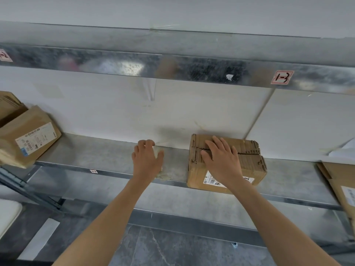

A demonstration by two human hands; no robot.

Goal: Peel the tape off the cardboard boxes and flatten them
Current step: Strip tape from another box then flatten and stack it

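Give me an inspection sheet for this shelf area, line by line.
Surface: grey metal shelf, scuffed.
Job's things: small cardboard box, closed, edges worn, label on its front, at the shelf's front edge.
Clutter: larger labelled box tilted at far left; cardboard pieces at far right.
Grippers: right hand flat on the small cardboard box's top; left hand beside it over the shelf, fingers spread.
Cables: nothing seen.
Surroundings: white wall, upper shelf with a red-edged label, dark floor.

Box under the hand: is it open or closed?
Shut. The cardboard box has its top flaps flat, meeting at a seam under the right hand.
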